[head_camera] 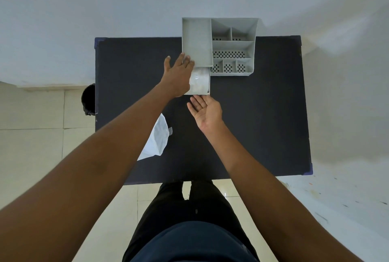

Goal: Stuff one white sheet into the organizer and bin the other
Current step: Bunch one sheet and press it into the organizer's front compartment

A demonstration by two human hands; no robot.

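A grey desk organizer [232, 46] stands at the far edge of the dark table [263, 114]. Its drawer [207, 92] is pulled out toward me, with a crumpled white sheet [200, 81] lying inside. My left hand [179, 72] rests flat against the organizer's left side and the drawer's left edge, fingers spread. My right hand [207, 112] hovers palm-up just in front of the drawer, fingers apart and touching its front edge, holding nothing. A second white sheet [156, 139] lies on the table near the left, partly hidden under my left forearm.
A black bin [88, 99] stands on the tiled floor just off the table's left edge. A white wall rises behind the table. My legs stand at the table's near edge.
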